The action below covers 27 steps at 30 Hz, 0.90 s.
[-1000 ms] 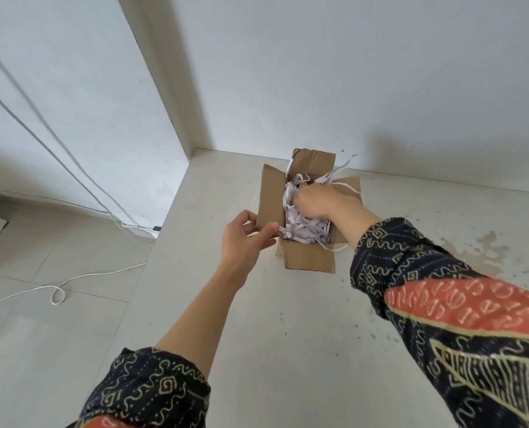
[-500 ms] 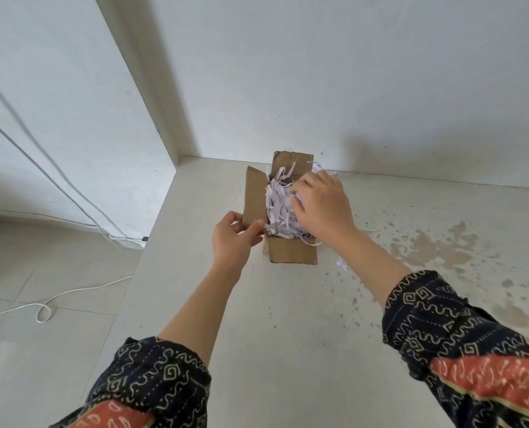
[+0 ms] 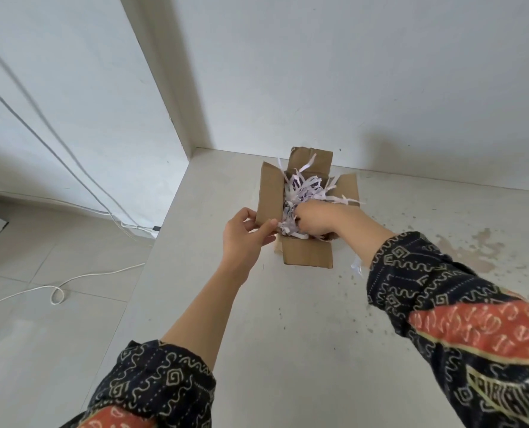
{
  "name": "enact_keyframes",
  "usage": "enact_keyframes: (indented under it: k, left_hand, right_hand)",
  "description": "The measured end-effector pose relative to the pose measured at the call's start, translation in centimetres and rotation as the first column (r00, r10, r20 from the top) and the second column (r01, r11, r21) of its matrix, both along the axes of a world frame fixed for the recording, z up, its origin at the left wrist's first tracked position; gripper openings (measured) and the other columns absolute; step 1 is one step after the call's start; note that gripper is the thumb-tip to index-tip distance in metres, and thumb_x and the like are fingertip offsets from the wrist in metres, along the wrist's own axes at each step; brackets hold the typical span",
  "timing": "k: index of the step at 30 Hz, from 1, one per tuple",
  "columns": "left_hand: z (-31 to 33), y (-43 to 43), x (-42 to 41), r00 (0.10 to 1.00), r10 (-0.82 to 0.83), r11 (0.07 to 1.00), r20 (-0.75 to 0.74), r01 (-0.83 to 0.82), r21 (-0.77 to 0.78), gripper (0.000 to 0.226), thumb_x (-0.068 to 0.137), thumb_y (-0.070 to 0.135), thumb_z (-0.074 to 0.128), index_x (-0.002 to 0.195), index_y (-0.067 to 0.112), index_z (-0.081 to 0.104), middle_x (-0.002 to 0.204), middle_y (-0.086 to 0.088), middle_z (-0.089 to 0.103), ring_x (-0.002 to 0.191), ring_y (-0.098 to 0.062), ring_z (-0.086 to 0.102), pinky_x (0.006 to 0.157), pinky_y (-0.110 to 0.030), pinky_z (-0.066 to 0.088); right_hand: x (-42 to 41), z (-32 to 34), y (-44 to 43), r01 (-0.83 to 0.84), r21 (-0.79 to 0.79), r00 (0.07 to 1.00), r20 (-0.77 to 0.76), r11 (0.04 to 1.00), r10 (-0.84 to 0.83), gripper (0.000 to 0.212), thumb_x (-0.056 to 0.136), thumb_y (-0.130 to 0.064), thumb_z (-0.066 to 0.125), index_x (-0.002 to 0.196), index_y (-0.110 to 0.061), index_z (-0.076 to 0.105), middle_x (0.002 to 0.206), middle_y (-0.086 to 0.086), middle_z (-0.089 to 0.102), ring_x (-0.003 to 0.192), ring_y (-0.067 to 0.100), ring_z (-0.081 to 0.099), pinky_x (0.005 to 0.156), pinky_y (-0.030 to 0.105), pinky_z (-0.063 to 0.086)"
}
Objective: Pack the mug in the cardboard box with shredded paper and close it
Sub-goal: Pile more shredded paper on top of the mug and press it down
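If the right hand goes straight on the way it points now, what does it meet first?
The shredded paper in the cardboard box; the right hand touches it now. Beyond, probably the box's left wall; depth is unclear.

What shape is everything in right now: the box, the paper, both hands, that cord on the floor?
cardboard box: open, all four flaps spread out.
shredded paper: heaped in the box, strips poking over the rim.
mug: not visible; cannot tell.
left hand: pinches the box's left flap.
right hand: inside the box, fingers curled in the paper.
white cord: lying loose on the floor, one loop.
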State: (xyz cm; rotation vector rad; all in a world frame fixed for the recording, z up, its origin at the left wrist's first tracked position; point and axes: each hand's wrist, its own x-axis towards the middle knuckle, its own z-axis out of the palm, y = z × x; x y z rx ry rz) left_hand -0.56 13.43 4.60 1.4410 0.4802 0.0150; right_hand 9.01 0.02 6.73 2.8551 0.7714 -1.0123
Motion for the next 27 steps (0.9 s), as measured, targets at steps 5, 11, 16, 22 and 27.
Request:
enact_keyframes:
  k: [5, 11, 16, 22, 27]
  left_hand:
    - [-0.3, 0.1, 0.1, 1.000, 0.029, 0.999, -0.013, -0.029, -0.024, 0.021, 0.082, 0.007, 0.072, 0.087, 0.000, 0.053, 0.087, -0.018, 0.072, 0.074, -0.023, 0.069, 0.064, -0.022, 0.056]
    - [-0.1, 0.0, -0.1, 1.000, 0.026, 0.999, -0.007, -0.026, -0.037, 0.020, 0.083, 0.007, 0.071, 0.084, 0.003, 0.052, 0.087, -0.017, 0.072, 0.075, -0.023, 0.070, 0.068, -0.024, 0.057]
    - [0.0, -0.1, 0.0, 1.000, 0.018, 0.999, -0.009, -0.019, -0.042, 0.020, 0.083, 0.006, 0.071, 0.086, 0.002, 0.052, 0.089, -0.019, 0.072, 0.075, -0.022, 0.069, 0.067, -0.022, 0.056]
    - [-0.2, 0.3, 0.1, 1.000, 0.011, 1.000, -0.012, -0.011, -0.025, 0.020, 0.083, 0.006, 0.071, 0.084, 0.003, 0.051, 0.089, -0.020, 0.072, 0.075, -0.023, 0.069, 0.066, -0.022, 0.056]
    - [-0.5, 0.3, -0.1, 0.998, 0.064, 0.998, -0.026, -0.064, 0.001, 0.019, 0.084, 0.008, 0.070, 0.088, 0.001, 0.053, 0.089, -0.019, 0.072, 0.074, -0.023, 0.070, 0.066, -0.021, 0.056]
  right_hand:
    - [-1.1, 1.2, -2.3, 0.003, 0.225, 0.984, 0.174, 0.974, -0.043, 0.023, 0.091, -0.020, 0.047, 0.083, -0.010, 0.065, 0.079, 0.007, 0.062, 0.075, 0.023, 0.055, 0.068, 0.033, 0.046]
    - [-2.1, 0.7, -3.1, 0.027, 0.440, 0.827, 0.494, 0.898, -0.267, 0.037, 0.095, -0.022, 0.044, 0.128, -0.006, 0.048, 0.127, 0.011, 0.054, 0.115, 0.026, 0.051, 0.091, 0.037, 0.044]
    - [-1.2, -1.5, -1.8, 0.084, 0.258, 0.923, 0.344, 0.962, -0.173, 0.044, 0.096, -0.008, 0.035, 0.138, 0.002, 0.029, 0.141, 0.021, 0.038, 0.123, 0.035, 0.044, 0.092, 0.040, 0.041]
    - [2.2, 0.1, -0.2, 0.085, 0.099, 0.978, 0.182, 0.991, -0.102, 0.025, 0.092, -0.005, 0.033, 0.112, 0.000, 0.048, 0.112, 0.023, 0.058, 0.078, 0.027, 0.053, 0.060, 0.031, 0.033]
    - [2.9, 1.6, -0.8, 0.057, 0.162, 0.968, 0.231, 0.985, -0.094, 0.010, 0.086, -0.007, 0.047, 0.084, -0.005, 0.057, 0.084, 0.015, 0.057, 0.074, 0.029, 0.054, 0.059, 0.030, 0.040]
